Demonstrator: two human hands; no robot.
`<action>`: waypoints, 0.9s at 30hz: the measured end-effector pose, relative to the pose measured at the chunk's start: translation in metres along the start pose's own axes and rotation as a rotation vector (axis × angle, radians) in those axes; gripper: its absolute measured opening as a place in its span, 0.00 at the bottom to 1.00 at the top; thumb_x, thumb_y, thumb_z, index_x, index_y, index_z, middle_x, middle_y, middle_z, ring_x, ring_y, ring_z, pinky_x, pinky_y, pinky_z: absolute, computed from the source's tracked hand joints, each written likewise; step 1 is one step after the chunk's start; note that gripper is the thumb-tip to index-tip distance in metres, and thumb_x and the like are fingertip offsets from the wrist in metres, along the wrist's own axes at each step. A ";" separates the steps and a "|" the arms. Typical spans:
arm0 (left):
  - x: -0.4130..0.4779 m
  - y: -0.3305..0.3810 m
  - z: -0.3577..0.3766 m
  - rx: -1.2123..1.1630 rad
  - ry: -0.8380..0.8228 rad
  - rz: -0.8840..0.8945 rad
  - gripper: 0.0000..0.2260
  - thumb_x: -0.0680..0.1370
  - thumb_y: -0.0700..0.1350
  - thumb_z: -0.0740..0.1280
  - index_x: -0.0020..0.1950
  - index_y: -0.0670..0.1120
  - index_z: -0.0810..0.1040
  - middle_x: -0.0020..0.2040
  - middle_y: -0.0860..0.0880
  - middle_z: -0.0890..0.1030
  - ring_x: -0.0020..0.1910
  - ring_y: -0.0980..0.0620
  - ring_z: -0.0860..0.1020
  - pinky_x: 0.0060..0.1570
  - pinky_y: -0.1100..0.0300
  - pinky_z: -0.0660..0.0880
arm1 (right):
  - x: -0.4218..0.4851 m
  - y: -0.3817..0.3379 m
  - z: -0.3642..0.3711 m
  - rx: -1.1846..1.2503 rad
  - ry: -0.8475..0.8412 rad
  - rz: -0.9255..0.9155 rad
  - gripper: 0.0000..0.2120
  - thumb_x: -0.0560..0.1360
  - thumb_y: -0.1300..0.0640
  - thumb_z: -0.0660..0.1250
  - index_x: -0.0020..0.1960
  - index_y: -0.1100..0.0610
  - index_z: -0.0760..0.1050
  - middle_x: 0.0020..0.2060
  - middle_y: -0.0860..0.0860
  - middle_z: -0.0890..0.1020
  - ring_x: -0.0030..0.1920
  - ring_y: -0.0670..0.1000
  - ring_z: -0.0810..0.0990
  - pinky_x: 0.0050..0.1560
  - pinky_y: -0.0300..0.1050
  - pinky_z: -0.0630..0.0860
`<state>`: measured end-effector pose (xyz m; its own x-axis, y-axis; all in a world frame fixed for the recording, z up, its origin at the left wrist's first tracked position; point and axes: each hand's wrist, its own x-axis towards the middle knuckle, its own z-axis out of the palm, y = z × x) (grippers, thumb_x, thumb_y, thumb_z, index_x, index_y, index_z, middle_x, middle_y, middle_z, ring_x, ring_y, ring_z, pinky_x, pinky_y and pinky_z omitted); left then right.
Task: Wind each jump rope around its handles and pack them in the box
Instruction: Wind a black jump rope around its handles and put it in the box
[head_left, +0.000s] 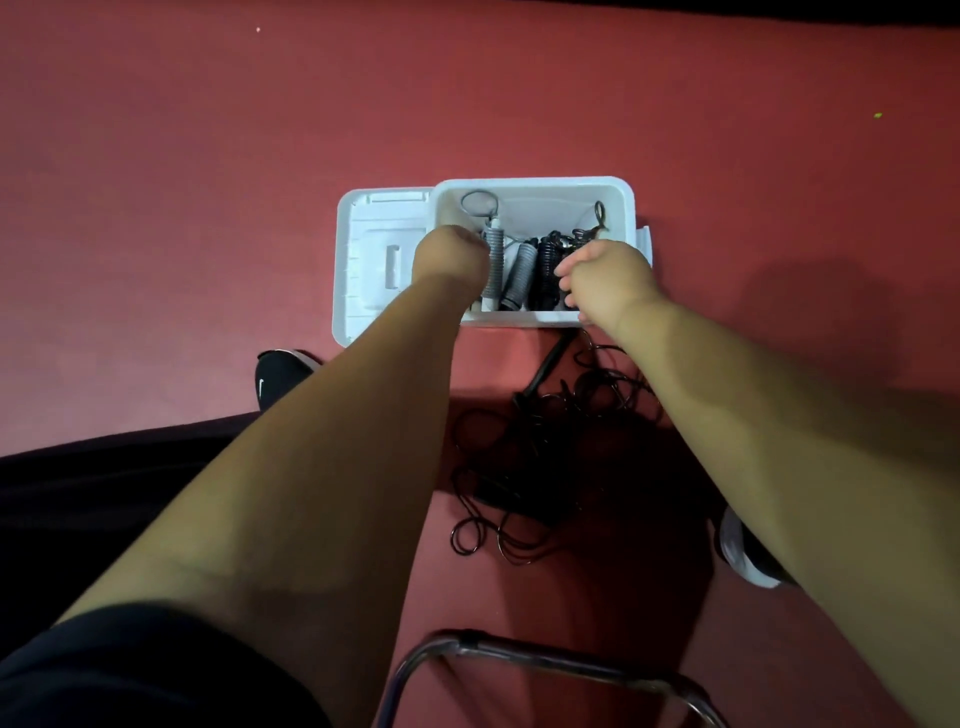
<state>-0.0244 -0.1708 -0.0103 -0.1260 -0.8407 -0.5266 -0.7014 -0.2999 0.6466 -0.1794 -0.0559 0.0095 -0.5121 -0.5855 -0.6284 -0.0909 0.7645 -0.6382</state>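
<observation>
A white plastic box (621, 208) stands open on the red floor. Inside it lie two grey wound jump ropes (522, 270) and, to their right, a black wound jump rope (548, 260). My left hand (449, 254) reaches down into the box's left side beside a grey bundle (493, 249); its fingers are hidden. My right hand (602, 280) is over the box's right side, its fingers curled against the black wound rope. A loose black jump rope (540, 457) lies tangled on the floor just in front of the box.
The box's white lid (369, 260) lies flat against its left side. My shoes (278, 376) sit left and right of the tangle. A metal chair frame (545, 660) is at the bottom edge. Red floor surrounds everything.
</observation>
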 end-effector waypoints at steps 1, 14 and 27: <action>-0.011 0.004 -0.002 0.007 0.011 0.013 0.14 0.70 0.42 0.60 0.45 0.50 0.85 0.47 0.45 0.87 0.47 0.42 0.86 0.51 0.49 0.85 | -0.008 0.002 -0.005 0.008 0.013 -0.003 0.16 0.70 0.60 0.58 0.42 0.49 0.84 0.45 0.51 0.88 0.50 0.57 0.87 0.55 0.58 0.86; -0.103 -0.047 0.029 0.508 -0.241 0.351 0.12 0.75 0.46 0.63 0.49 0.48 0.86 0.48 0.46 0.86 0.51 0.42 0.82 0.52 0.52 0.79 | -0.060 0.094 -0.031 -0.191 -0.127 0.113 0.14 0.81 0.65 0.60 0.44 0.54 0.82 0.48 0.58 0.88 0.37 0.55 0.81 0.31 0.44 0.75; -0.069 -0.103 0.112 1.051 -0.655 0.164 0.36 0.79 0.43 0.63 0.85 0.59 0.54 0.86 0.54 0.42 0.84 0.39 0.50 0.79 0.38 0.59 | -0.021 0.116 -0.009 -0.281 -0.261 0.141 0.11 0.79 0.63 0.61 0.49 0.62 0.83 0.50 0.64 0.87 0.40 0.59 0.82 0.37 0.48 0.77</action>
<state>-0.0225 -0.0313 -0.1021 -0.3783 -0.3610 -0.8524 -0.8268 0.5459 0.1357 -0.1864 0.0475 -0.0472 -0.3055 -0.4910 -0.8158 -0.2833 0.8649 -0.4144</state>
